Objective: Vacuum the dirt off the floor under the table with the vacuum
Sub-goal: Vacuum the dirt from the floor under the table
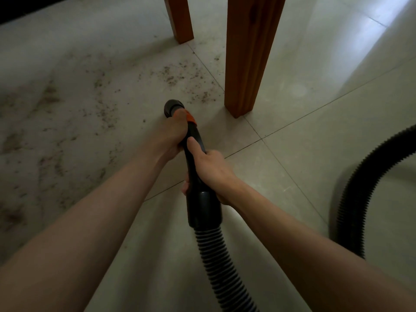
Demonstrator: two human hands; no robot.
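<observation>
Left hand [174, 134] and right hand [210, 167] both wrap the rigid vacuum wand [194, 158]. Likely light; ribbed hose [216, 262] flexible, drags. Dirt [171, 75] lies ahead.

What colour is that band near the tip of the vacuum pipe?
Orange, on the black vacuum wand, seen in the head view.

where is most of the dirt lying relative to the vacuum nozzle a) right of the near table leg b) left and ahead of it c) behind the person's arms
b: the brown dirt specks spread over the pale tiled floor left and ahead of the black vacuum nozzle.
</observation>
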